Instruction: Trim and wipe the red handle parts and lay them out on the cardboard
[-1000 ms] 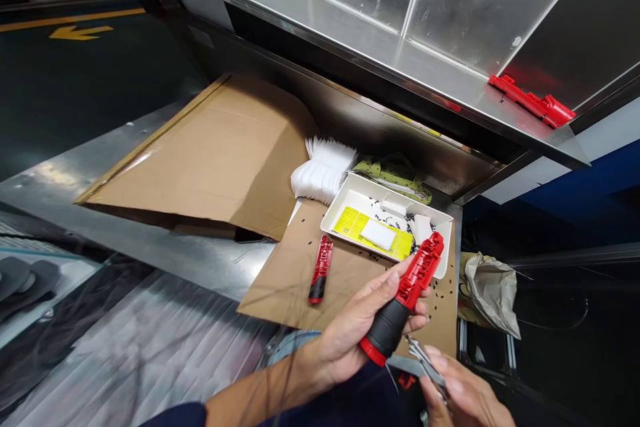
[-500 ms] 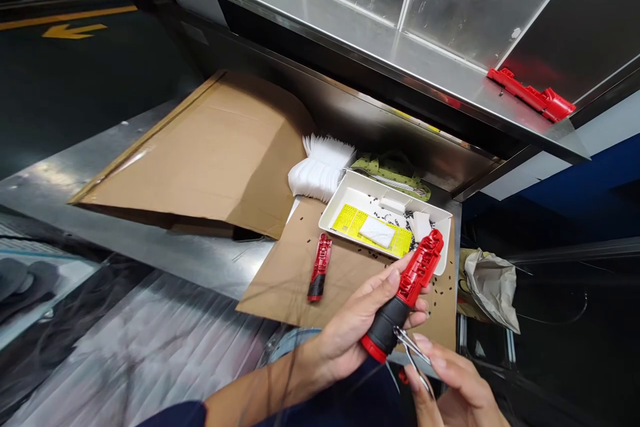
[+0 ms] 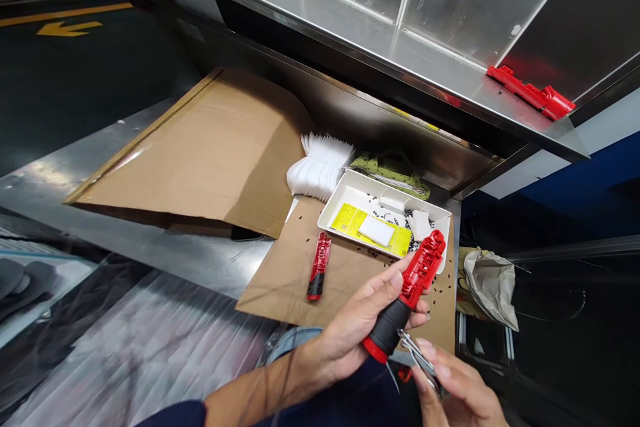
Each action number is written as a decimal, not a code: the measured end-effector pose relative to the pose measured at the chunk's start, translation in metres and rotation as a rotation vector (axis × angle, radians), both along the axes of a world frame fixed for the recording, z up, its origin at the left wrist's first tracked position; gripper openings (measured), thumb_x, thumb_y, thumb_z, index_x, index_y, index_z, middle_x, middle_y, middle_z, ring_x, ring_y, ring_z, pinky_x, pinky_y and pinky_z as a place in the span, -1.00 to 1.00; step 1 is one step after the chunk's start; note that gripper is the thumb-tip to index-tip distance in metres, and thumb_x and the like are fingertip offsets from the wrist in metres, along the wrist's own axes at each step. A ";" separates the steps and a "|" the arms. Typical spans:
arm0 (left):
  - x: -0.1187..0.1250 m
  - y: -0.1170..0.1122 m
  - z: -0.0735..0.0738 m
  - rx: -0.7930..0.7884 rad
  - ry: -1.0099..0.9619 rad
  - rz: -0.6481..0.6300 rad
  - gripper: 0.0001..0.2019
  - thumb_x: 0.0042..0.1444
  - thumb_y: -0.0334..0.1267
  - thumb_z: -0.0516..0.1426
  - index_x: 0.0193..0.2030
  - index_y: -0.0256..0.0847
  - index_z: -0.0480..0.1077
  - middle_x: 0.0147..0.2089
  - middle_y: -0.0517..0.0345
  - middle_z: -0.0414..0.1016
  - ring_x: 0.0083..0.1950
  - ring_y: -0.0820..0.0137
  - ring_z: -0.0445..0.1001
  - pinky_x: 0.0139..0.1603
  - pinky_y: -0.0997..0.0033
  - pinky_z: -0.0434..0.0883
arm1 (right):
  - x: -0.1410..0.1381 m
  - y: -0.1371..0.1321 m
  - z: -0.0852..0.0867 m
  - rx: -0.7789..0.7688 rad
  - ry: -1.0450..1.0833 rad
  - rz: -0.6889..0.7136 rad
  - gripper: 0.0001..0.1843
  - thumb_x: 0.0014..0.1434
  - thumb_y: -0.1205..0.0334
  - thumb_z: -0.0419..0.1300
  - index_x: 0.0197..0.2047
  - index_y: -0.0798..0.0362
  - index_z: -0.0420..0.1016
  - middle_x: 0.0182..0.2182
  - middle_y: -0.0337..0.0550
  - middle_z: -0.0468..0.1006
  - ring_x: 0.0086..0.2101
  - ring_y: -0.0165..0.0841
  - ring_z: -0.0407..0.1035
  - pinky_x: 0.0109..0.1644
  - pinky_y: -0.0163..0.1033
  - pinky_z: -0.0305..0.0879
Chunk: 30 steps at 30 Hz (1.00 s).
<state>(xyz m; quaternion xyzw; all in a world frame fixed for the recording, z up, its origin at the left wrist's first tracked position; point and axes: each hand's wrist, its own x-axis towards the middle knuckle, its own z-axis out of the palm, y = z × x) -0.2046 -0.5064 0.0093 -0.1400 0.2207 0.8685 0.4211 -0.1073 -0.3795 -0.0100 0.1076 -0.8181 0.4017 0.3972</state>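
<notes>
My left hand is wrapped round a red-and-black plastic tool housing, held tilted with its red ribbed inside showing. My right hand pinches small silver nail clippers. Their tip is at the edge of the housing's black grip; whether it touches cannot be made out. A second, similar housing lies on the cardboard sheet, left of the hands. Just beyond the hands stands a white tray with small black bits, a yellow label and white pieces inside.
A large cardboard box lies to the left on the metal table. Behind the tray are a stack of white foam sheets and a green patterned pouch. Another red housing rests on the metal shelf above. A paper bag hangs at right.
The clippers have come closer together in my right hand and moved slightly right along the black grip. My left hand holds the housing almost unchanged.
</notes>
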 end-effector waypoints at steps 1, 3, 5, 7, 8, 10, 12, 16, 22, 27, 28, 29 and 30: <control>0.000 0.000 0.000 0.004 0.007 0.004 -0.43 0.02 -0.12 0.40 0.18 -0.20 0.51 -0.15 -0.03 0.64 -0.29 0.45 0.58 -0.15 0.48 0.56 | 0.000 0.001 0.002 0.004 0.011 -0.001 -0.80 0.12 0.50 0.35 -0.22 0.13 0.47 -0.40 -0.17 0.70 -0.42 -0.29 0.63 -0.33 -0.35 0.62; 0.000 0.001 0.000 0.010 0.022 0.017 -0.46 0.03 -0.12 0.40 0.16 -0.22 0.53 -0.14 -0.03 0.64 -0.28 0.44 0.58 -0.13 0.46 0.56 | 0.000 0.000 0.004 -0.018 0.041 -0.049 -0.83 0.12 0.49 0.35 -0.24 0.13 0.47 -0.43 -0.21 0.69 -0.45 -0.33 0.62 -0.33 -0.39 0.61; -0.001 0.002 0.002 0.017 0.034 0.016 -0.48 0.02 -0.13 0.40 0.13 -0.20 0.55 -0.13 -0.01 0.63 -0.27 0.45 0.57 -0.14 0.48 0.55 | -0.001 -0.005 0.004 -0.080 0.056 -0.135 -0.84 0.12 0.48 0.35 -0.25 0.13 0.48 -0.42 -0.21 0.69 -0.44 -0.34 0.63 -0.32 -0.39 0.60; -0.002 0.003 0.004 0.024 0.034 0.008 -0.49 0.01 -0.12 0.41 0.11 -0.18 0.56 -0.12 0.01 0.63 -0.29 0.47 0.56 -0.16 0.51 0.54 | -0.002 -0.010 0.003 -0.092 0.034 -0.142 -0.82 0.11 0.47 0.37 -0.23 0.14 0.50 -0.38 -0.17 0.70 -0.40 -0.31 0.64 -0.31 -0.37 0.61; -0.002 0.003 0.005 0.026 0.033 0.005 -0.48 -0.01 -0.12 0.42 0.11 -0.18 0.56 -0.12 0.02 0.63 -0.29 0.48 0.56 -0.17 0.53 0.54 | -0.003 -0.011 0.001 -0.077 0.039 -0.129 -0.82 0.10 0.48 0.37 -0.22 0.15 0.50 -0.38 -0.15 0.70 -0.39 -0.30 0.64 -0.32 -0.36 0.61; -0.002 0.003 0.005 0.024 0.032 -0.006 -0.45 -0.04 -0.10 0.43 0.12 -0.17 0.56 -0.17 0.03 0.63 -0.31 0.48 0.56 -0.19 0.55 0.53 | -0.004 -0.012 -0.001 -0.027 0.042 -0.101 -0.81 0.10 0.49 0.36 -0.20 0.15 0.51 -0.38 -0.13 0.70 -0.39 -0.29 0.64 -0.34 -0.35 0.61; -0.002 0.002 0.004 0.012 0.028 -0.024 -0.39 -0.06 -0.08 0.44 0.16 -0.15 0.53 -0.21 0.03 0.63 -0.31 0.48 0.57 -0.21 0.57 0.53 | -0.004 -0.011 -0.002 -0.013 0.044 -0.111 -0.81 0.10 0.49 0.36 -0.20 0.15 0.52 -0.39 -0.14 0.70 -0.40 -0.29 0.64 -0.35 -0.34 0.61; -0.001 0.002 0.001 -0.017 0.017 -0.044 -0.36 -0.06 -0.07 0.44 0.19 -0.13 0.51 -0.21 0.02 0.63 -0.31 0.48 0.58 -0.22 0.58 0.53 | -0.003 -0.010 -0.001 -0.012 0.011 -0.098 -0.81 0.09 0.50 0.35 -0.21 0.15 0.51 -0.37 -0.13 0.70 -0.38 -0.28 0.64 -0.32 -0.34 0.61; -0.001 0.003 0.000 -0.011 0.047 -0.024 -0.39 -0.03 -0.10 0.43 0.19 -0.12 0.50 -0.10 0.01 0.63 -0.29 0.48 0.57 -0.18 0.55 0.54 | -0.003 -0.012 0.001 -0.021 0.010 -0.134 -0.82 0.08 0.50 0.37 -0.24 0.15 0.52 -0.38 -0.15 0.71 -0.40 -0.32 0.63 -0.30 -0.38 0.58; 0.001 0.004 -0.001 -0.013 0.074 -0.032 -0.40 0.01 -0.08 0.40 0.21 -0.15 0.49 -0.09 0.00 0.61 -0.27 0.47 0.55 -0.13 0.50 0.52 | -0.002 -0.010 0.000 -0.075 0.040 -0.156 -0.85 0.10 0.49 0.37 -0.27 0.13 0.52 -0.41 -0.19 0.70 -0.44 -0.33 0.63 -0.35 -0.38 0.59; 0.001 0.004 0.000 -0.009 0.079 -0.036 -0.39 0.01 -0.08 0.40 0.22 -0.15 0.48 -0.09 0.00 0.61 -0.26 0.47 0.54 -0.13 0.49 0.52 | 0.000 -0.009 -0.001 -0.104 0.043 -0.153 -0.85 0.12 0.46 0.37 -0.25 0.12 0.51 -0.41 -0.19 0.70 -0.44 -0.32 0.63 -0.36 -0.37 0.59; 0.001 0.004 0.000 -0.005 0.087 -0.037 -0.38 0.02 -0.08 0.39 0.23 -0.16 0.47 -0.11 0.00 0.61 -0.26 0.47 0.53 -0.13 0.49 0.51 | 0.001 -0.008 -0.001 -0.125 0.048 -0.138 -0.86 0.14 0.43 0.36 -0.23 0.12 0.51 -0.40 -0.18 0.70 -0.44 -0.31 0.63 -0.38 -0.36 0.60; 0.000 0.004 0.000 -0.005 0.095 -0.034 -0.38 0.03 -0.08 0.39 0.24 -0.16 0.46 -0.12 0.00 0.60 -0.26 0.47 0.53 -0.14 0.49 0.51 | 0.002 -0.006 -0.001 -0.147 0.053 -0.133 -0.86 0.16 0.40 0.36 -0.21 0.11 0.50 -0.39 -0.17 0.70 -0.44 -0.30 0.63 -0.39 -0.35 0.61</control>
